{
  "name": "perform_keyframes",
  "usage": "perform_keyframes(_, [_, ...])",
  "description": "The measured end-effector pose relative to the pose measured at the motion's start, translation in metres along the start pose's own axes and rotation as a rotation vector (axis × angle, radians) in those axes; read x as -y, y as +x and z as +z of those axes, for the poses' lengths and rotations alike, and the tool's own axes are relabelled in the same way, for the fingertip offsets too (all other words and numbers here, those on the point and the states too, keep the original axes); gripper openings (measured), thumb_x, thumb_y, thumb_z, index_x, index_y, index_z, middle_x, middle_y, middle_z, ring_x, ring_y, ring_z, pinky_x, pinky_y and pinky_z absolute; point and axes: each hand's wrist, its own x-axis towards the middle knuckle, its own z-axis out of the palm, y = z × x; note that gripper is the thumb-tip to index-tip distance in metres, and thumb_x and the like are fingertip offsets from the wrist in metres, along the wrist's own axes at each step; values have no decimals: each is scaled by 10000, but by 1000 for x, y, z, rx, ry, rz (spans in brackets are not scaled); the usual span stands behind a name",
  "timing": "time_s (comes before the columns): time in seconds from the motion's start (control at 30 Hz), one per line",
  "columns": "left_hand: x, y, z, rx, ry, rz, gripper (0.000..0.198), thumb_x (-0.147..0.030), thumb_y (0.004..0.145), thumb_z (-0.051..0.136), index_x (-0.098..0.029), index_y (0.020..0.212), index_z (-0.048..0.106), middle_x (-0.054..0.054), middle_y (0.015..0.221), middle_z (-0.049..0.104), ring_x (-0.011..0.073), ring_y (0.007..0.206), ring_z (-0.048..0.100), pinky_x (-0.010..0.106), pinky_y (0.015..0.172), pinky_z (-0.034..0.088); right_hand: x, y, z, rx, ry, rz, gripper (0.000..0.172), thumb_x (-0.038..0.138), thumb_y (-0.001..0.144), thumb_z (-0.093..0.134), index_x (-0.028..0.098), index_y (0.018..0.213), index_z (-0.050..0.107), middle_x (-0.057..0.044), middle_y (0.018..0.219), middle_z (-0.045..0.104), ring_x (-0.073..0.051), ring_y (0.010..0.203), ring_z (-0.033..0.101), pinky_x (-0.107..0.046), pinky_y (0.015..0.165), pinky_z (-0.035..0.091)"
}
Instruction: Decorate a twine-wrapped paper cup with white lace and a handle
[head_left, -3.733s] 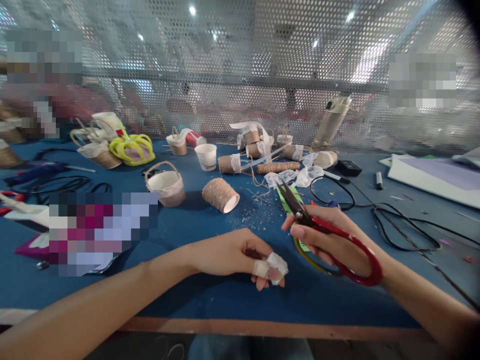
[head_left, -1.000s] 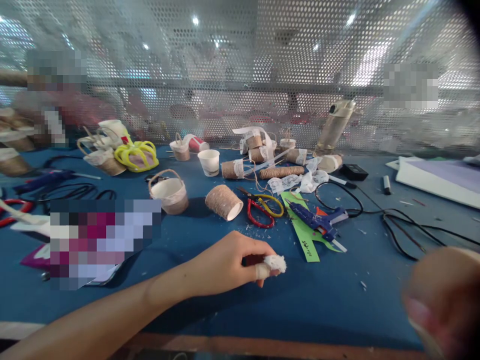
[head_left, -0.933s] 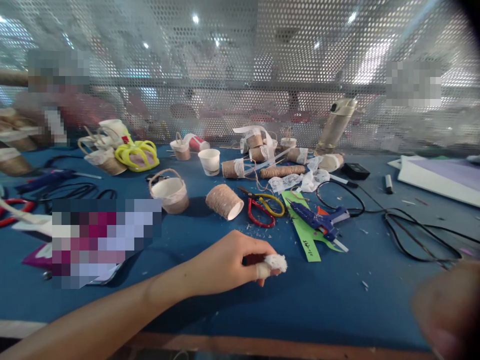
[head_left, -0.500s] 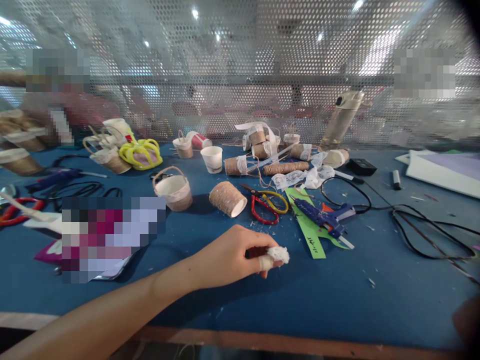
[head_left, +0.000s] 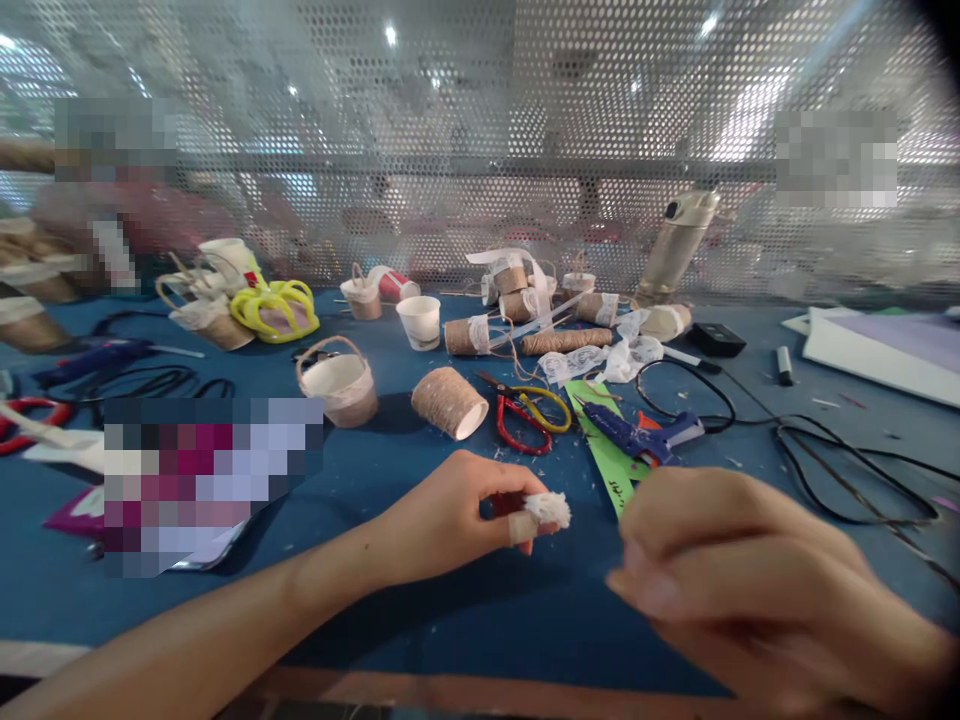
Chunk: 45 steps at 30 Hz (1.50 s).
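Note:
My left hand (head_left: 461, 515), a bandage around its thumb, pinches a small bunch of white lace (head_left: 551, 510) between thumb and fingers just over the blue table. At the lower right, my right hand (head_left: 739, 580) is close to the camera and somewhat blurred. Its fingers are curled closed, and anything inside them is hidden. Beyond the left hand lies a twine-wrapped cup (head_left: 450, 403) on its side, with red-and-yellow-handled scissors (head_left: 525, 415) beside it. A blue glue gun (head_left: 645, 430) rests on a green paper strip (head_left: 600, 450), partly behind my right hand.
A small basket with a twine handle (head_left: 340, 388) stands left of the wrapped cup. Farther back are a white paper cup (head_left: 419, 323), a twine spool (head_left: 568, 342), lace strips (head_left: 634, 350) and a bottle (head_left: 679, 245). Black cables (head_left: 817, 480) curl at right. A perforated screen (head_left: 450, 130) closes the back.
My right hand has come into view from the lower right, fingers curled. My left hand keeps its pinch on the lace. The view has shifted slightly.

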Motion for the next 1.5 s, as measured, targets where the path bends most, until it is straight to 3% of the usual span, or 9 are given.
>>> perform_keyframes(0.1, [1, 0, -1, -26, -17, 29, 170, -264, 944, 653, -122, 938, 746, 24, 787, 747, 128, 697, 642, 193, 658, 466, -19, 50, 7, -5, 62, -62, 170, 58, 945, 608, 161, 1079, 633, -53, 921, 676, -127, 825, 682, -222, 734, 580])
perform_keyframes(0.17, [2, 0, -1, -44, -19, 32, 143, -252, 927, 674, -130, 941, 748, 11, 780, 737, 120, 691, 629, 182, 650, 462, -26, 59, 13, 26, 43, -28, 137, 101, 946, 643, 153, 1072, 631, -62, 952, 671, -131, 819, 672, -226, 691, 571])
perform_keyframes(0.33, [4, -2, 0, -76, 31, 9, 182, -318, 891, 727, -145, 942, 751, -3, 777, 702, 122, 680, 590, 189, 639, 466, -35, 45, 22, 121, 22, 70, 160, 230, 955, 678, 189, 1106, 645, -70, 1009, 663, -144, 811, 661, -238, 640, 549])
perform_keyframes(0.77, [-4, 1, -9, 24, -117, -34, 201, -318, 971, 636, -149, 999, 740, 27, 892, 742, 139, 781, 645, 205, 711, 496, -44, 36, 22, 126, 159, 199, 116, 118, 987, 576, 204, 1060, 603, -65, 1034, 617, -150, 918, 644, -268, 819, 546])
perform_keyframes(0.93, [-1, 2, -10, -84, -190, -105, 229, -327, 1002, 584, -144, 948, 710, 5, 815, 708, 122, 744, 632, 211, 732, 503, -42, 34, 22, 125, 167, 242, 79, 128, 992, 569, 203, 1019, 572, -82, 1097, 614, -171, 1041, 631, -300, 925, 515])
perform_keyframes(1.03, [-1, 3, -10, -167, -146, -102, 219, -334, 998, 588, -153, 968, 708, -2, 804, 704, 124, 717, 625, 224, 718, 501, -42, 34, 25, 145, 116, 335, 65, 144, 987, 570, 208, 980, 580, -79, 1077, 636, -189, 1007, 638, -320, 890, 520])
perform_keyframes(1.2, [-7, 2, -11, -251, -83, -88, 210, -335, 967, 621, -158, 893, 706, -31, 708, 633, 115, 657, 588, 214, 654, 465, -44, 34, 29, 222, 141, 593, 60, 166, 963, 586, 220, 947, 605, -13, 871, 691, -150, 735, 640, -269, 661, 515])
perform_keyframes(1.37, [-5, 1, -8, -143, -134, -141, 296, -356, 1005, 560, -143, 857, 703, -14, 693, 658, 120, 655, 595, 217, 657, 475, -37, 37, 35, 100, 253, 685, 210, 320, 907, 710, 228, 1069, 612, -24, 920, 713, -157, 778, 671, -245, 630, 540])
perform_keyframes(1.5, [-2, 2, -4, -65, -136, -138, 355, -390, 1022, 539, -132, 838, 700, 3, 698, 674, 122, 661, 611, 212, 643, 473, -33, 38, 36, 92, 252, 656, 104, 313, 928, 692, 215, 943, 657, -4, 844, 685, -131, 719, 622, -234, 627, 512])
